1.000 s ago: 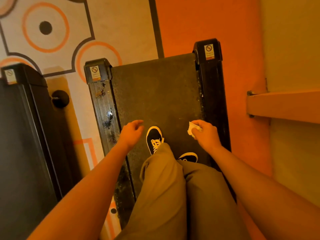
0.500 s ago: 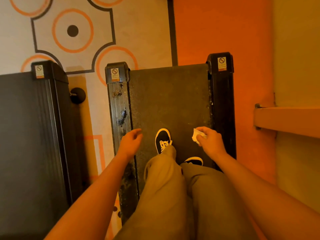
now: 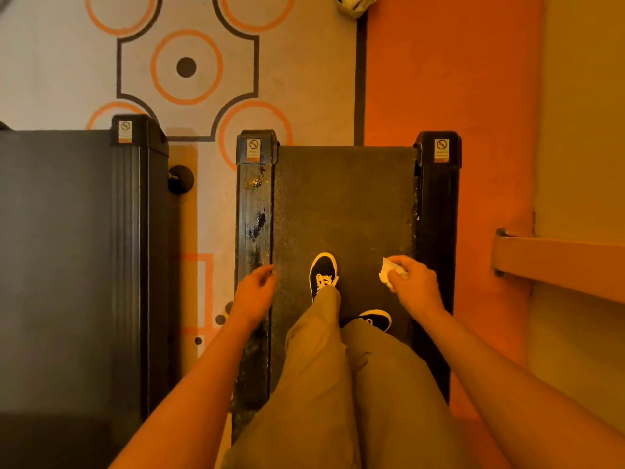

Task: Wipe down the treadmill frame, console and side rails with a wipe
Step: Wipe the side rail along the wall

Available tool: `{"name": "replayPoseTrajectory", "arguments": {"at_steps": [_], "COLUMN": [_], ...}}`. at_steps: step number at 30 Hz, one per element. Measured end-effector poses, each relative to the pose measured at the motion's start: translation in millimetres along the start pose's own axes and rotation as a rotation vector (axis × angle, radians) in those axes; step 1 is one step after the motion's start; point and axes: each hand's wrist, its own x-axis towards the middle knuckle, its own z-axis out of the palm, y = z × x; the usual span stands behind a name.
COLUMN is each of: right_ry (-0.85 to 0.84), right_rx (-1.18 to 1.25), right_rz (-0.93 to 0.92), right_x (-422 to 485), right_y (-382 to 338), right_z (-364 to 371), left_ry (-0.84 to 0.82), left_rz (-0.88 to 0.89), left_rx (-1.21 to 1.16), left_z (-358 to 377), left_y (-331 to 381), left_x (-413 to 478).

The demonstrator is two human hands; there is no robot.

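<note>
Treadmill update: not much has moved in the last second, tbh. The head has tipped up a bit, so more of the patterned floor past the far end shows, plus more of the neighbouring treadmill on the left. Both hands hang about where they were and nothing is being wiped, so I'd say the rails are still waiting.

Nearest are the khaki trousers, soft and baggy. Then the left hand, loosely curled and holding nothing, over the near stretch of the left side rail. The right hand pinches the wipe, a small crumpled white wad, above the belt's right edge, just inside the right side rail and not touching it as far as I can tell. Black shoes with pale soles stand mid-belt.

The belt looks rough and dust-speckled. The left rail is ribbed, glossy black with shiny smudges further along, so that's probably where the wipe needs to go. Rounded end caps with little warning stickers finish both rails at the far corners. Beyond is smooth floor with orange rings.
</note>
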Motion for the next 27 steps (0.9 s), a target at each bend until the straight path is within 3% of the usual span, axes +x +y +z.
{"name": "replayPoseTrajectory", "arguments": {"at_steps": [17,27], "right_ry": [0.014,-0.006], "right_rx": [-0.03,-0.082], "right_rz": [-0.081,-0.103], "right_x": [-84.3,-63.5], "right_y": [-66.9,-152.3], "right_z": [-73.2,-122.6], "left_ry": [0.053,0.022], "left_rz": [0.003,0.02], "left_rx": [-0.059,-0.091], "left_z": [-37.1,-76.9], "left_y": [44.0,100.8], "left_x": [-98.8,-88.3]}}
